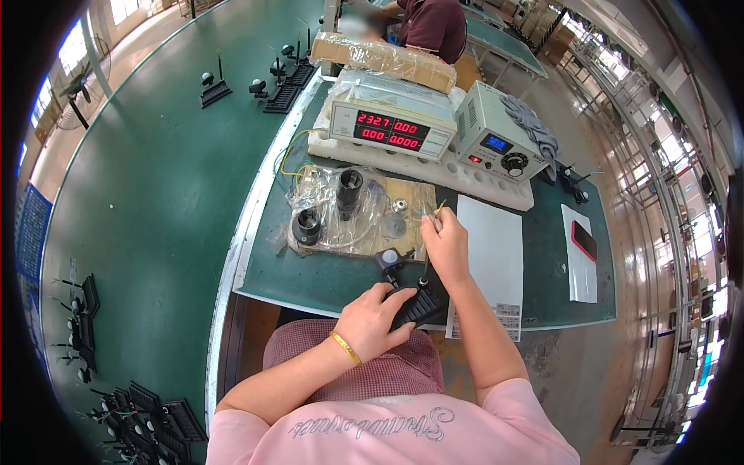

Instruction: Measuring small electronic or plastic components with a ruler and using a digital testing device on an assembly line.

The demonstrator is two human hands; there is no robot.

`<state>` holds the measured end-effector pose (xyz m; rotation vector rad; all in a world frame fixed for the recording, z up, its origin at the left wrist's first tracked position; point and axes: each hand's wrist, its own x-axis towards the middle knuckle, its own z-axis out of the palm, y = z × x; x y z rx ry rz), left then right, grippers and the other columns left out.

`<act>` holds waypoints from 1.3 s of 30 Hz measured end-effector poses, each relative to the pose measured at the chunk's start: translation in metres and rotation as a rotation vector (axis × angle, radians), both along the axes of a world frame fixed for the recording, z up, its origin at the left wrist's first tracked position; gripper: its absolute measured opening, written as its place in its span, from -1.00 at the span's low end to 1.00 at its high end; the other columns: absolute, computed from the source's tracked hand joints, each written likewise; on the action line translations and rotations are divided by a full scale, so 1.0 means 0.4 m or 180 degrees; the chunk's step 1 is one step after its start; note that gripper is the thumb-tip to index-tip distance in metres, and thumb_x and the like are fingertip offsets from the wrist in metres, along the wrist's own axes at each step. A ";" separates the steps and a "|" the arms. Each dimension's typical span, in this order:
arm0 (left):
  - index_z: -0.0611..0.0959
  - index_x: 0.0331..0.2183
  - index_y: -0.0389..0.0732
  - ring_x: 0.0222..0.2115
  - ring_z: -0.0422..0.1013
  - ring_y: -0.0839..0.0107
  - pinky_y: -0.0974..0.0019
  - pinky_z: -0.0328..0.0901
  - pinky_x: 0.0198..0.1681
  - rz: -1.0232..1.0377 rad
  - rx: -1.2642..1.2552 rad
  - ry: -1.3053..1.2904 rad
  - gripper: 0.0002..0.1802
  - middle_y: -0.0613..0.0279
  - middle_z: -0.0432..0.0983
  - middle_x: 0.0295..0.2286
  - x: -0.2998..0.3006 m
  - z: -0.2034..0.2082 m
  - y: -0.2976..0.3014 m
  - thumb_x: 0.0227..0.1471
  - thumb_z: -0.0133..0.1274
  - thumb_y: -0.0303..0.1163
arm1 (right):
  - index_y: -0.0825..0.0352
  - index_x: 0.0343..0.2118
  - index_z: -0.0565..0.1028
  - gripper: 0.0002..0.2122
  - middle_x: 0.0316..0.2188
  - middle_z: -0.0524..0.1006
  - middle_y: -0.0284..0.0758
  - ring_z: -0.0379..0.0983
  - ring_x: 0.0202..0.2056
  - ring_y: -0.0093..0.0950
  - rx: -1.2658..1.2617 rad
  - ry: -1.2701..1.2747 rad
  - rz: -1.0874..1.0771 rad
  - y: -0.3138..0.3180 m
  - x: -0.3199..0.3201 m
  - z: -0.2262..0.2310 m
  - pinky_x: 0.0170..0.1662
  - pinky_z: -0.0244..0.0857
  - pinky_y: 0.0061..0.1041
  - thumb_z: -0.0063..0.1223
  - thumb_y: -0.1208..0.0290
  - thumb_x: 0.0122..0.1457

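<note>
My left hand (370,322) is closed on a black finned floodlight (422,308) at the table's near edge. A motion sensor with a pale round lens (390,259) sticks up from the lamp. From the lamp a black cable (425,273) runs up to my right hand (446,244), which pinches it near its stripped, coloured wire ends (440,208). The right hand is over the right edge of a plastic-wrapped wooden board (360,246). On this board stand a tall black lamp socket (350,190), a shorter black socket (308,225) and a small metal contact (399,205).
Behind the board, a power meter with red digits (395,128) and a grey power supply (500,139) rest on white foam (496,188). At right lie paper sheets (488,248) and a red-edged phone (583,240). More floodlights (147,422) occupy the left table. A person (430,27) sits beyond.
</note>
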<state>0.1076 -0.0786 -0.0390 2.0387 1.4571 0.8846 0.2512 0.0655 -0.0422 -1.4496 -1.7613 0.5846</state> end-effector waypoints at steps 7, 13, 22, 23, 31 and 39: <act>0.50 -0.04 -0.11 -0.27 0.42 0.08 0.17 0.37 -0.19 0.0113 0.0126 0.0096 -0.40 -0.02 0.38 -0.21 0.005 0.000 0.000 -0.18 0.21 -0.19 | 0.48 -0.42 0.49 -0.74 -0.47 0.51 0.08 0.46 -0.34 0.04 -0.0758 -0.0732 0.0331 0.062 -0.002 0.023 -0.25 0.32 -0.16 0.02 0.31 -0.01; 0.48 -0.04 -0.15 -0.17 0.39 0.05 0.15 0.35 -0.13 0.0266 0.0318 0.0339 -0.38 -0.08 0.38 -0.20 0.003 0.006 0.014 -0.20 0.22 -0.22 | 0.46 -0.45 0.52 -0.76 -0.46 0.52 0.05 0.47 -0.33 0.02 -0.1008 -0.0963 0.0394 0.103 -0.012 0.031 -0.21 0.33 -0.17 0.00 0.34 -0.07; 0.49 -0.06 -0.13 -0.28 0.41 0.13 0.17 0.38 -0.23 0.0290 0.0300 0.0329 -0.40 0.01 0.38 -0.28 -0.002 -0.004 0.023 -0.21 0.22 -0.22 | 0.45 -0.47 0.53 -0.78 -0.48 0.53 0.04 0.47 -0.35 0.00 -0.1105 -0.1206 0.0537 0.119 -0.020 0.042 -0.23 0.33 -0.20 0.01 0.36 -0.07; 0.49 -0.06 -0.13 -0.28 0.41 0.13 0.17 0.38 -0.23 0.0301 0.0324 0.0331 -0.41 0.01 0.38 -0.27 -0.002 -0.005 0.022 -0.21 0.22 -0.22 | 0.45 -0.47 0.53 -0.78 -0.48 0.52 0.04 0.47 -0.35 0.00 -0.1062 -0.1180 0.0544 0.116 -0.019 0.044 -0.23 0.33 -0.20 0.01 0.36 -0.08; 0.49 -0.03 -0.08 -0.32 0.44 0.11 0.17 0.38 -0.24 0.0293 0.0328 0.0308 -0.39 0.00 0.37 -0.23 -0.001 -0.016 0.021 -0.20 0.24 -0.22 | 0.45 -0.46 0.53 -0.77 -0.48 0.52 0.05 0.47 -0.35 0.00 -0.1022 -0.1269 0.0566 0.117 -0.017 0.040 -0.24 0.33 -0.18 0.02 0.36 -0.08; 0.49 -0.03 -0.09 -0.28 0.42 0.10 0.18 0.37 -0.21 0.0330 0.0369 0.0365 -0.40 -0.02 0.37 -0.20 -0.009 0.006 0.005 -0.18 0.22 -0.21 | 0.44 -0.38 0.53 -0.76 -0.47 0.56 -0.02 0.52 -0.39 -0.12 -0.0717 -0.1324 0.0650 0.101 -0.013 0.024 -0.29 0.36 -0.26 0.01 0.36 -0.02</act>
